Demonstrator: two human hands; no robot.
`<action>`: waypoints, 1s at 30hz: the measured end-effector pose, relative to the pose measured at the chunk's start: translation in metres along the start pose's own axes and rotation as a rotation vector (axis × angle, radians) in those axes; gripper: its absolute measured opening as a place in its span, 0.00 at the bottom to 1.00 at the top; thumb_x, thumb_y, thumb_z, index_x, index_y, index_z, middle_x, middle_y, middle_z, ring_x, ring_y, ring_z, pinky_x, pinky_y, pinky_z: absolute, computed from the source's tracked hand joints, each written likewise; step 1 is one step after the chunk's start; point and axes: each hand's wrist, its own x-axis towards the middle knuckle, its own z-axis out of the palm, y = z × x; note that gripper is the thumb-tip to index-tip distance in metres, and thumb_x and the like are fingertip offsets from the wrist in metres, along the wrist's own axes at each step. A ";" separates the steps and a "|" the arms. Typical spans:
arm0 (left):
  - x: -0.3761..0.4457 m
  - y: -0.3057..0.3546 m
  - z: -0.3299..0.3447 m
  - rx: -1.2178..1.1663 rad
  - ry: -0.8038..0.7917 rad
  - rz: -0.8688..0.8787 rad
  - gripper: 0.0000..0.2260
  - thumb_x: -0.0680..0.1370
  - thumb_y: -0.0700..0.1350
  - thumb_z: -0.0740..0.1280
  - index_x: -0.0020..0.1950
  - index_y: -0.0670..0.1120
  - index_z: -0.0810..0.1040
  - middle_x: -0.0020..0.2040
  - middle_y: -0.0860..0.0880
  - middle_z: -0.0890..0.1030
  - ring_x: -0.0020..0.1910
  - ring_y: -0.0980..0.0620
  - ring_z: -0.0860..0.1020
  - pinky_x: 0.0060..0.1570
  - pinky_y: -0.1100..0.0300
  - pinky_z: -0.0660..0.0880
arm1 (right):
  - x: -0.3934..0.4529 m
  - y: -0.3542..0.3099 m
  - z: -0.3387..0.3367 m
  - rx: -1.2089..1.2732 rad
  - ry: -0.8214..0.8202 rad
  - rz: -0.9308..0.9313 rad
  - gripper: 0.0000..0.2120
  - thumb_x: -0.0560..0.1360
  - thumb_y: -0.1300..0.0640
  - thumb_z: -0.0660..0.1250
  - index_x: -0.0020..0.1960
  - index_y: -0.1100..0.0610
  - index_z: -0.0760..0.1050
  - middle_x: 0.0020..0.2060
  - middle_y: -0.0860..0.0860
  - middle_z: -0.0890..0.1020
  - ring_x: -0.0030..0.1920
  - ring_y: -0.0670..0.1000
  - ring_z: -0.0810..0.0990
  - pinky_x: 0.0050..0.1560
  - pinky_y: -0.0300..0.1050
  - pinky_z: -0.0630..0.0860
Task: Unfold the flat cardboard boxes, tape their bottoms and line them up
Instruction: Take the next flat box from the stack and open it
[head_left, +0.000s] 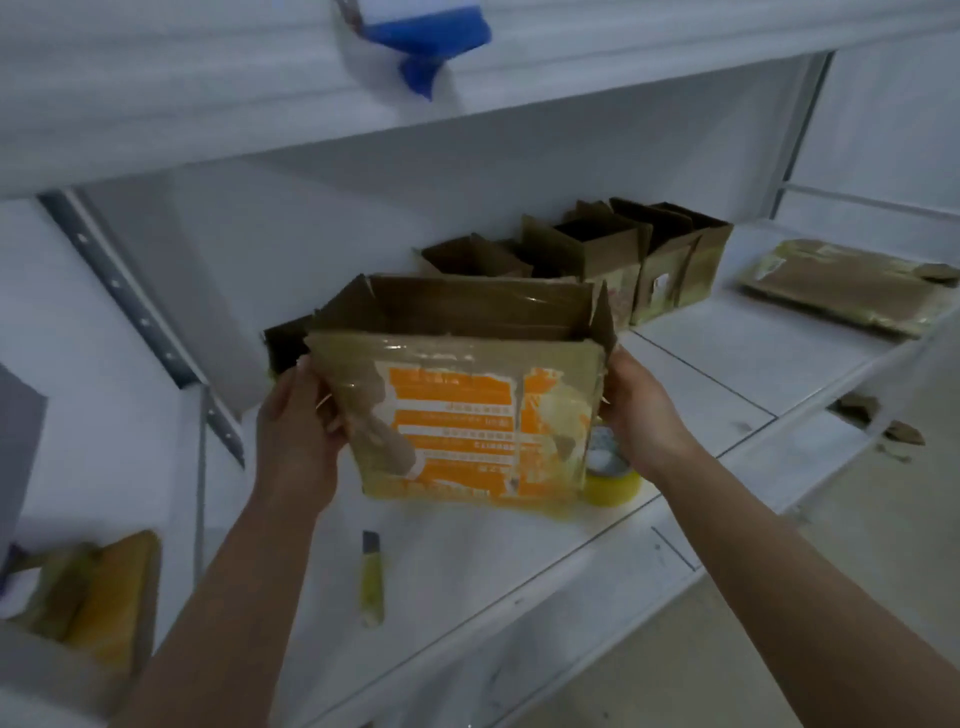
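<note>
The left hand (298, 415) grips the left edge of an opened cardboard box (467, 395), fingers curled round the side wall with the thumb on the near face. The right hand (636, 410) grips the opposite edge the same way, fingers wrapped behind the right wall. Between them the box is held upright with its top flaps standing open, its base at or just above the white shelf (467, 561); whether it touches cannot be told. Its near face carries a torn orange label and glossy old tape.

Just beside the box's lower right corner, under the right wrist, a roll of yellowish tape (613, 478) lies on the shelf. In front of the box, toward the shelf's near edge, a yellow-handled utility knife (372, 582) lies apart from everything else.

Behind the held box a row of opened boxes (613, 254) stands along the back of the shelf, flaps up, running toward the right. Well apart at the far right end, a stack of flat boxes (841, 286) lies on the shelf.

At the lower left, on another level, more flattened cardboard (104, 592) lies with yellow tape on it. Above, on the upper shelf, a blurred blue-and-white object (426, 36) hangs over the edge.
</note>
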 end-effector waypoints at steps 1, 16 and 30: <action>0.003 -0.001 -0.007 0.017 0.006 -0.013 0.11 0.84 0.45 0.57 0.48 0.48 0.78 0.40 0.48 0.80 0.37 0.50 0.78 0.31 0.62 0.73 | 0.000 0.006 0.009 0.040 0.010 0.043 0.20 0.82 0.45 0.55 0.44 0.47 0.84 0.38 0.45 0.86 0.43 0.46 0.84 0.45 0.42 0.76; -0.005 -0.048 -0.028 -0.029 -0.026 -0.390 0.11 0.80 0.50 0.65 0.51 0.42 0.79 0.39 0.42 0.84 0.36 0.42 0.84 0.31 0.52 0.79 | -0.020 0.047 0.011 0.271 0.098 0.270 0.25 0.79 0.39 0.56 0.40 0.49 0.87 0.37 0.54 0.86 0.37 0.53 0.86 0.33 0.46 0.81; 0.005 -0.045 -0.028 0.099 -0.271 -0.512 0.34 0.67 0.53 0.78 0.67 0.41 0.73 0.56 0.39 0.82 0.51 0.38 0.83 0.48 0.45 0.79 | -0.030 0.042 0.015 0.066 -0.014 0.185 0.29 0.72 0.41 0.66 0.68 0.56 0.72 0.60 0.63 0.80 0.56 0.62 0.82 0.54 0.59 0.80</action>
